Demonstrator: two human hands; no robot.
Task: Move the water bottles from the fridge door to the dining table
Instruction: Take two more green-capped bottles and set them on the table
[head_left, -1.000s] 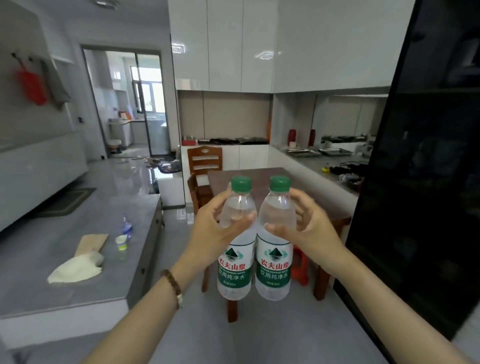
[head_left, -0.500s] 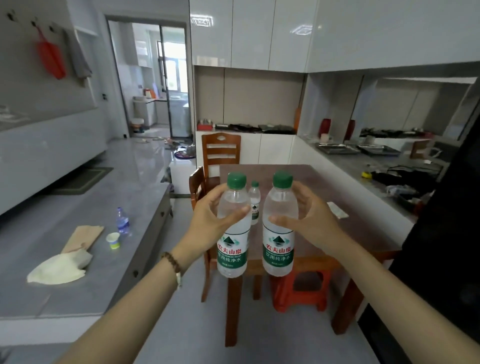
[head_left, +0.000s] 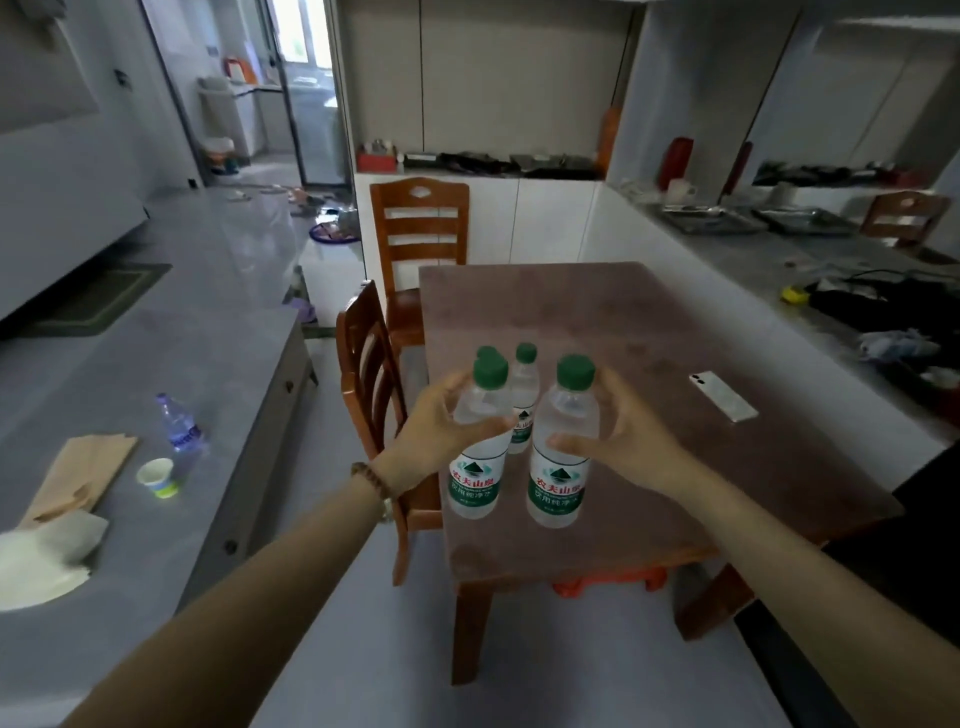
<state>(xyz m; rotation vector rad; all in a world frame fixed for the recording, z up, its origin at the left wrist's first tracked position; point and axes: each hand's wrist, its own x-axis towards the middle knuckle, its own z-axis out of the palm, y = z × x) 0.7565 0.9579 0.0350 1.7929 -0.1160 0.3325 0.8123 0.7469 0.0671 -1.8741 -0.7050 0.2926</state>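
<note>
My left hand (head_left: 434, 434) grips a clear water bottle (head_left: 475, 480) with a green cap and green label. A second, matching bottle (head_left: 560, 483) is held upright in my right hand (head_left: 621, 441). Both bottles hang above the near left part of the brown dining table (head_left: 597, 322). Behind them two more green-capped bottles stand on the table: one (head_left: 523, 400) shows between the held pair, the other (head_left: 487, 353) shows only its cap.
A white phone (head_left: 723, 396) lies on the table's right side. Two wooden chairs (head_left: 418, 234) stand at the table's left and far ends. A grey counter (head_left: 130, 415) on the left carries a small bottle, a cup and paper. A red stool (head_left: 602, 584) sits under the table.
I have come closer to the table and look down on it now. Both held bottles have moved forward over the tabletop, and the bottles standing behind them have come into view.
</note>
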